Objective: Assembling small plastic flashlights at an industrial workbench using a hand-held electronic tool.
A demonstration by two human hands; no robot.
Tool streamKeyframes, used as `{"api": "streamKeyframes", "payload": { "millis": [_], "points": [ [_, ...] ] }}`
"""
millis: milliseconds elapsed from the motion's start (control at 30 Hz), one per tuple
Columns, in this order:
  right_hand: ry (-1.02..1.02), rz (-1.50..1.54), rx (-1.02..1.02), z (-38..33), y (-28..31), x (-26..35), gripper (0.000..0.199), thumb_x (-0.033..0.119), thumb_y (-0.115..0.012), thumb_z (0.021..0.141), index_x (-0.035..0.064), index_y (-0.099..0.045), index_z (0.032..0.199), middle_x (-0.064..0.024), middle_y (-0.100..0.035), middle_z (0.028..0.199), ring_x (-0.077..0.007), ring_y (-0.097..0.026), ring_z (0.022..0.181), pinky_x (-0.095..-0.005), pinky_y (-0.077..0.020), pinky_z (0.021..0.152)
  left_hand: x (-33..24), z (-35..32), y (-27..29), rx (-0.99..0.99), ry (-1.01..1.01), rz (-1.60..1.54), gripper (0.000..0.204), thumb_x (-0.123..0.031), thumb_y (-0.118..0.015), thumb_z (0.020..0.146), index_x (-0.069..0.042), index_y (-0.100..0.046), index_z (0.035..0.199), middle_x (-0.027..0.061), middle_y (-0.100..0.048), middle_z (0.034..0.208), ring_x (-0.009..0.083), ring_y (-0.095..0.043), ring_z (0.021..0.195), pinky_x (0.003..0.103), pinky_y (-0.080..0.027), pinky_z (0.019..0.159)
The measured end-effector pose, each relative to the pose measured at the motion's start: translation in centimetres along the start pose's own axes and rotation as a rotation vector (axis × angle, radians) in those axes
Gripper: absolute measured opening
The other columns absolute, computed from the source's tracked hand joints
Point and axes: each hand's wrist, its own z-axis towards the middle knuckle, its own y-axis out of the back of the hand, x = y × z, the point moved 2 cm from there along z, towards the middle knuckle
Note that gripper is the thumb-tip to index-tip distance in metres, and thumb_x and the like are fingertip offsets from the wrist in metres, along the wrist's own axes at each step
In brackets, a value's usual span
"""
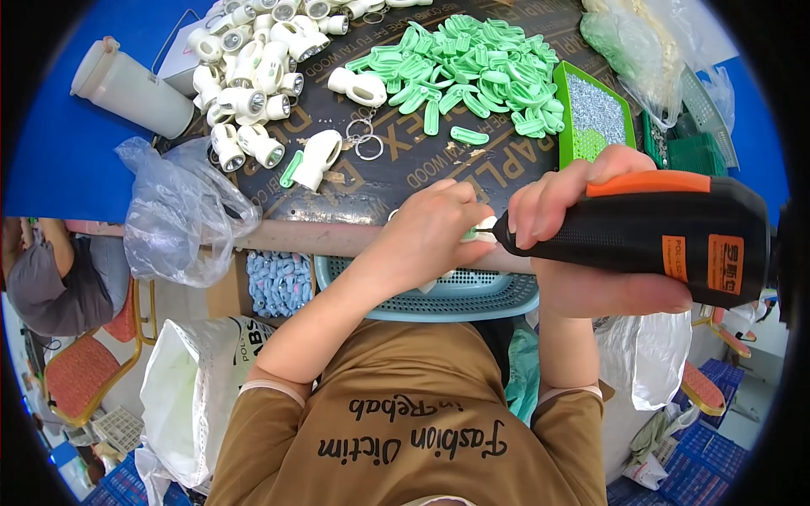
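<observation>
My right hand (553,207) is wrapped round a black and orange electric screwdriver (650,232), held nearly level with its tip toward the left. My left hand (430,228) grips a small white flashlight (488,224) at the table's near edge. A bit of green shows on that flashlight where the screwdriver's bit meets it; my fingers hide most of the body. Just beyond my left hand lies another white flashlight (320,160), with a green cover (291,169) beside it. Farther off, a white flashlight (359,87) has a key ring (369,147) on a chain.
Many white flashlights (249,101) are heaped at back left, near a white cup (131,91). Green covers (481,67) form a pile at the back. A green tray (563,126) holds small screws. A plastic bag (181,211) hangs over the edge; a blue basket (405,308) sits below.
</observation>
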Motion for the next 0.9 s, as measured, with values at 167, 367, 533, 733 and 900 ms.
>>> {"api": "streamKeyframes", "payload": {
  "millis": [167,367,533,733,900],
  "points": [
    [0.127,0.191,0.222,0.25,0.79,-0.81,0.092,0.086,-0.050,0.051,0.0057,-0.044,0.096,-0.0080,-0.051,0.062,-0.0171,-0.048,0.048,-0.0291,-0.0413,0.047,-0.02,0.02,-0.39,-0.039,0.008,-0.001,0.021,-0.015,-0.070,0.066,-0.002,-0.060,0.080,0.0118,-0.052,0.077,0.0292,-0.052,0.079,0.038,-0.044,0.070],
    [0.092,0.158,0.175,-0.03,0.83,-0.83,0.093,0.087,-0.050,0.050,0.0060,-0.044,0.095,-0.0081,-0.052,0.061,-0.0172,-0.048,0.046,-0.0295,-0.0426,0.047,0.19,-0.04,-0.61,-0.035,0.019,-0.001,0.021,-0.016,-0.069,0.067,-0.002,-0.060,0.079,0.0119,-0.052,0.076,0.0293,-0.052,0.079,0.039,-0.044,0.071],
    [0.065,0.134,0.138,-0.19,0.73,-0.88,0.092,0.087,-0.050,0.049,0.0064,-0.044,0.093,-0.0076,-0.051,0.059,-0.0170,-0.047,0.045,-0.0296,-0.0427,0.046,0.18,-0.03,-0.45,-0.036,0.021,0.003,0.021,-0.017,-0.069,0.067,-0.002,-0.059,0.078,0.0121,-0.052,0.076,0.0292,-0.053,0.079,0.039,-0.044,0.071],
    [0.039,0.152,0.094,-0.15,0.73,-0.78,0.090,0.087,-0.048,0.051,0.0081,-0.044,0.093,-0.0053,-0.048,0.058,-0.0154,-0.045,0.045,-0.0284,-0.0389,0.046,0.02,0.07,-0.46,-0.019,0.010,0.021,0.022,-0.016,-0.069,0.067,-0.002,-0.059,0.080,0.0121,-0.053,0.077,0.0291,-0.053,0.081,0.038,-0.045,0.072],
    [0.037,0.152,-0.061,-0.38,0.48,-0.73,0.088,0.086,-0.046,0.055,0.0094,-0.044,0.098,-0.0056,-0.049,0.059,-0.0162,-0.046,0.047,-0.0285,-0.0386,0.047,-0.20,-0.18,-0.49,-0.022,0.019,0.025,0.028,-0.017,-0.069,0.067,-0.001,-0.062,0.089,0.0119,-0.054,0.080,0.0291,-0.053,0.082,0.038,-0.045,0.074]
  ]
}}
